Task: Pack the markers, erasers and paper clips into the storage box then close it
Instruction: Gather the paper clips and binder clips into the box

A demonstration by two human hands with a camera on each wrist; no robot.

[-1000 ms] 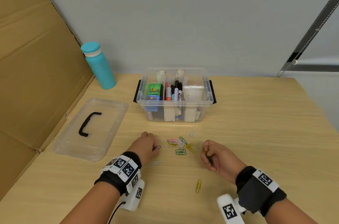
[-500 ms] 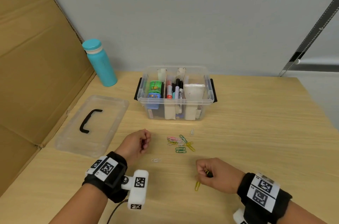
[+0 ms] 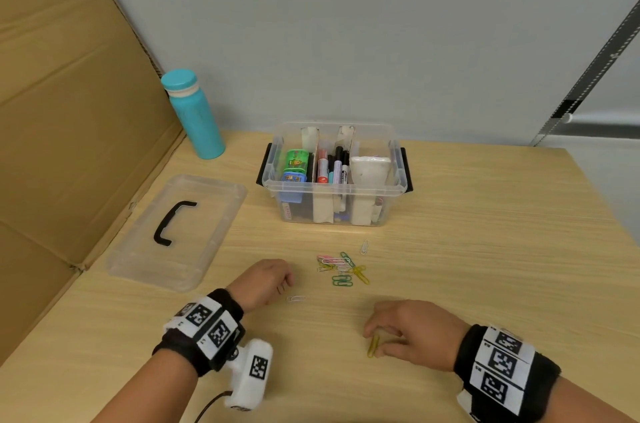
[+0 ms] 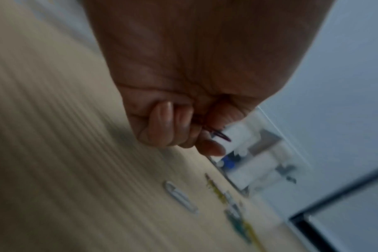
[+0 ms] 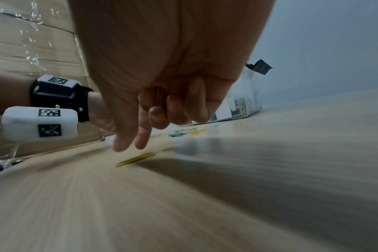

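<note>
On the light wooden table, the clear plastic storage box stands open well beyond both hands, markers and erasers inside. The left hand has its fingers curled tight on a dark paper clip. The right hand holds thin yellow clips in curled fingers, index and thumb reaching down just above a yellow paper clip; loose coloured paper clips lie between fingers and box.

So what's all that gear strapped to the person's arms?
Both hands are bare, with no sleeves. The left wrist and right wrist each wear a black band carrying white tags printed with black square codes. A white padded camera block, also coded, hangs below the left band, trailing a black cable.
</note>
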